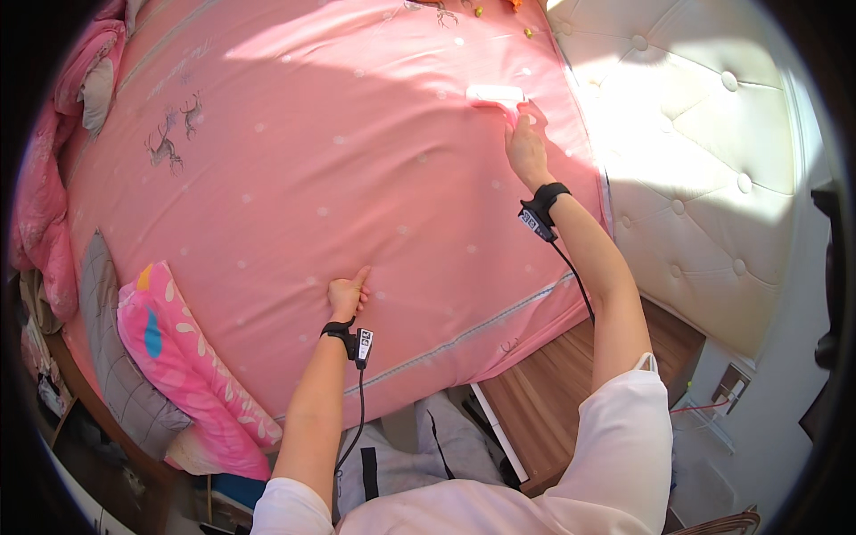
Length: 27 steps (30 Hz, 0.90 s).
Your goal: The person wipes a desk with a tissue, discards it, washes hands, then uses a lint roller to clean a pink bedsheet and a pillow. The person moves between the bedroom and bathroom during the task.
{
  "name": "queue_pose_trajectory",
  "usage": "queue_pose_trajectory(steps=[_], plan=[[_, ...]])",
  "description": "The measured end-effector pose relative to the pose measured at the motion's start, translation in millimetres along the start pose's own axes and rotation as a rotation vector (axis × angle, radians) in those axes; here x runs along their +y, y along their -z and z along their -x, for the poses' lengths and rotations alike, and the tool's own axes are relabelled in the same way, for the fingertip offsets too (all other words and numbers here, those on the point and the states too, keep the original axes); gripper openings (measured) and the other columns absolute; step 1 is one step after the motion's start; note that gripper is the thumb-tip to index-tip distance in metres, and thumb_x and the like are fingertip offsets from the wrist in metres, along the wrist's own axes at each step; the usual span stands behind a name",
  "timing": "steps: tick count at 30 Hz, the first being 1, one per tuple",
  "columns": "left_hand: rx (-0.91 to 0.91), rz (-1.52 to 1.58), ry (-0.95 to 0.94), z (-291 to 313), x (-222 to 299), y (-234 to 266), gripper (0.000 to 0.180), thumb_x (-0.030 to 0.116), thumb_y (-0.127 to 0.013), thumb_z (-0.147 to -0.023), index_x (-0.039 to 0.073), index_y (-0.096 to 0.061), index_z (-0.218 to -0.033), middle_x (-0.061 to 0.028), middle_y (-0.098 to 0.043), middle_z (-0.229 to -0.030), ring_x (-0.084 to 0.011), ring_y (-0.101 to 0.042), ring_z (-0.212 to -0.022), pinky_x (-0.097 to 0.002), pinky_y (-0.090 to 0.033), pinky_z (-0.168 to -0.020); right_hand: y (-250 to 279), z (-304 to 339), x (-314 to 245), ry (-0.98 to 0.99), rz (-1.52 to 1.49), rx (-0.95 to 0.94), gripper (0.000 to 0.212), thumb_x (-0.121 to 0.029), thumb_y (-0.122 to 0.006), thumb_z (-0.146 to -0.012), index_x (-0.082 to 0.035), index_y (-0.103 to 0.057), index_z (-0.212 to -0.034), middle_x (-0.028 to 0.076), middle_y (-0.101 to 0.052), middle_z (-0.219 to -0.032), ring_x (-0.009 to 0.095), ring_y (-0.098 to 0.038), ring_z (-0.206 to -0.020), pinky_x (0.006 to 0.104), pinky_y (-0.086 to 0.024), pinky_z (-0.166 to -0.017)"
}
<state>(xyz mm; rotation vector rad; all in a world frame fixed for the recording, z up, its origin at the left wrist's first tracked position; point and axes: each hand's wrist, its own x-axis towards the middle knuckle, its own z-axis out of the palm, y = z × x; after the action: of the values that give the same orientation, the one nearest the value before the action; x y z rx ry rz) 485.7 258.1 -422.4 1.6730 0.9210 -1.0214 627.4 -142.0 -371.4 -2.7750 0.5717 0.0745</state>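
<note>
My right hand (528, 153) is wrapped round the pink handle of a lint roller (496, 94). The roller's white sheet-covered cylinder lies against the pink bed sheet (294, 192), in bright sunlight near the padded headboard. Lower down, my left hand (343, 294) leans on the same sheet, its fingers curled in and one digit sticking out, with nothing seen in it. Shallow creases run across the cloth around both hands. Each wrist wears a black strap with a small cabled device.
A cream tufted headboard (687, 205) borders the bed on the right, beside a wooden bedside cabinet (544, 392). At the left lie a folded pink patterned quilt (192, 366), a grey pillow (125, 357) and bunched pink bedding (45, 205). Small yellow-green objects (528, 33) sit at the far edge.
</note>
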Motion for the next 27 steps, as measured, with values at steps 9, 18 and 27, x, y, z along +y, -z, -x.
queue_pose_trajectory(steps=[9,18,27], plan=[[-0.021,0.022,-0.03,-3,-2,-1,0.048,0.04,-0.072,-0.078,0.003,-0.054,-0.053,-0.0032,-0.049,-0.044,-0.0111,-0.038,-0.029,-0.024,-0.026,-0.028,75,301,50,-0.278,-0.13,-0.428,0.031,-0.019,-0.048,-0.092,0.003,-0.038,-0.11,0.03,-0.059,-0.072,0.05,-0.057,-0.071,0.0562,-0.044,-0.063],[-0.003,-0.006,-0.047,-1,0,-2,0.052,0.043,-0.072,-0.077,0.002,-0.054,-0.051,-0.0038,-0.048,-0.041,-0.0122,-0.038,-0.026,-0.0256,-0.026,-0.027,26,135,107,-0.172,-0.051,-0.008,0.028,-0.021,-0.049,-0.092,0.001,-0.039,-0.108,0.03,-0.057,-0.068,0.048,-0.058,-0.068,0.0541,-0.043,-0.055],[0.024,-0.05,0.023,2,1,-3,0.05,0.041,-0.069,-0.081,0.005,-0.051,-0.051,-0.0026,-0.046,-0.042,-0.0117,-0.037,-0.027,-0.025,-0.025,-0.027,30,-132,61,-0.281,-0.226,0.14,0.041,-0.033,-0.044,-0.092,0.005,-0.047,-0.109,0.033,-0.06,-0.095,0.047,-0.058,-0.093,0.0527,-0.046,-0.081]])
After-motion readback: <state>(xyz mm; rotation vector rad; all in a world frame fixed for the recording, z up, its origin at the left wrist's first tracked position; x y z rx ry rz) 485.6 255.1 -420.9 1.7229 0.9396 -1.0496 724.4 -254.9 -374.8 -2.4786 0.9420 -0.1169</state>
